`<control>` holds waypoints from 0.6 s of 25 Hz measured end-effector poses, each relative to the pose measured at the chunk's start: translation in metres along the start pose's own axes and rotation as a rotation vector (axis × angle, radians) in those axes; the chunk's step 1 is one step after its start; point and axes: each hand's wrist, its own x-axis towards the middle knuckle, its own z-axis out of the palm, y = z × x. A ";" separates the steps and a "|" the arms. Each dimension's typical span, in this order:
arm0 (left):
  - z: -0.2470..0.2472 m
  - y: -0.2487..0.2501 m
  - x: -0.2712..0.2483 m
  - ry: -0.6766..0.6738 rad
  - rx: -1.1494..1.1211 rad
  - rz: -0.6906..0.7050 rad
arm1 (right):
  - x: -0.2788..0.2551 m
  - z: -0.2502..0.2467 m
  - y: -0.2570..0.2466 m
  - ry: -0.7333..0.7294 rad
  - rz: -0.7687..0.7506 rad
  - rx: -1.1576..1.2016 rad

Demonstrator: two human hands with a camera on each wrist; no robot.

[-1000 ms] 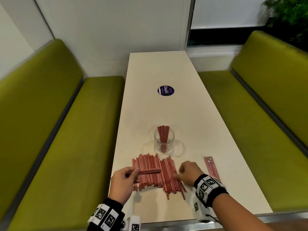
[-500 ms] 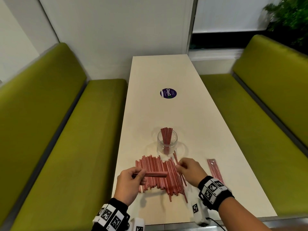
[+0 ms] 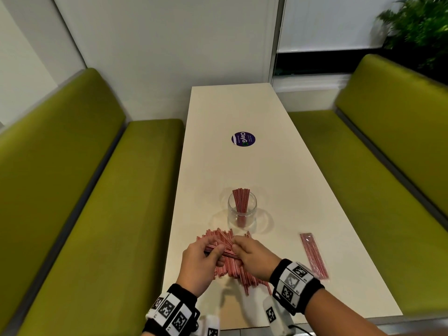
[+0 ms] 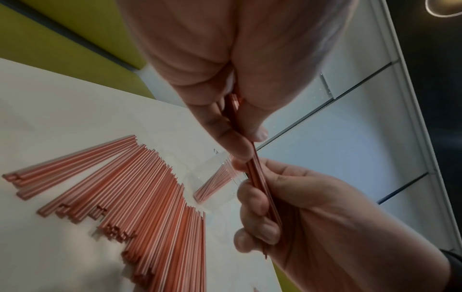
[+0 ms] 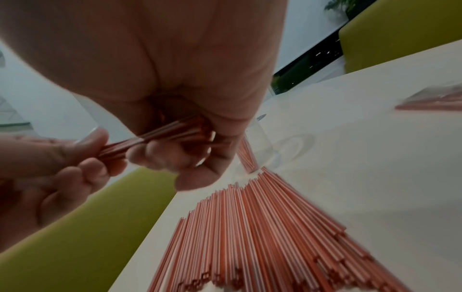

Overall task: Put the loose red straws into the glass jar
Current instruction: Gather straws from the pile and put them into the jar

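Both hands raised just above the heap of loose red straws point(image 3: 232, 270), meeting over its middle. Left hand point(image 3: 200, 265) with thumb and curled fingers pinched round a small bundle of straws point(image 3: 219, 248), held crosswise and tilted a little. Right hand point(image 3: 254, 257) closed on the other end of that same bundle, fingers point(image 4: 260, 203) wrapped over it in the left wrist view, thumb pressed along the top. In the right wrist view, bundle's end point(image 5: 175, 130) tucked inside the curled right fingers, left thumb point(image 5: 62, 146) clamping it from the near side. Beneath the two hands, the heap fanned flat on the white table point(image 3: 254, 166), most straws running away from the wrists, a few ends poking out toward the person's edge of the table. Just beyond the fingertips, glass jar point(image 3: 242, 212) standing upright, already holding a cluster of red straws point(image 3: 241, 200) that stick out above its rim. To the right of the right hand, well apart from it, a clear packet of red straws point(image 3: 312, 258) lying flat. Far beyond the jar, a round purple sticker point(image 3: 243, 139) on the tabletop. Green benches point(image 3: 84, 202) along either side, out past each wrist. Black bands with square printed markers point(image 3: 293, 280) on both wrists.
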 end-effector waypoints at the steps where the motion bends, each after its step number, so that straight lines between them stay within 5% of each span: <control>1: -0.001 0.000 0.000 0.001 0.033 0.006 | 0.000 0.002 0.001 0.000 -0.020 -0.027; 7: 0.001 0.011 0.001 0.054 -0.053 0.082 | -0.007 0.009 -0.009 -0.036 -0.107 -0.228; 12: -0.019 0.042 0.016 0.220 -0.257 0.142 | -0.005 0.003 -0.012 -0.088 0.024 -0.322; 15: -0.009 0.052 0.015 0.084 -0.232 0.128 | -0.002 0.002 -0.023 -0.006 0.003 -0.369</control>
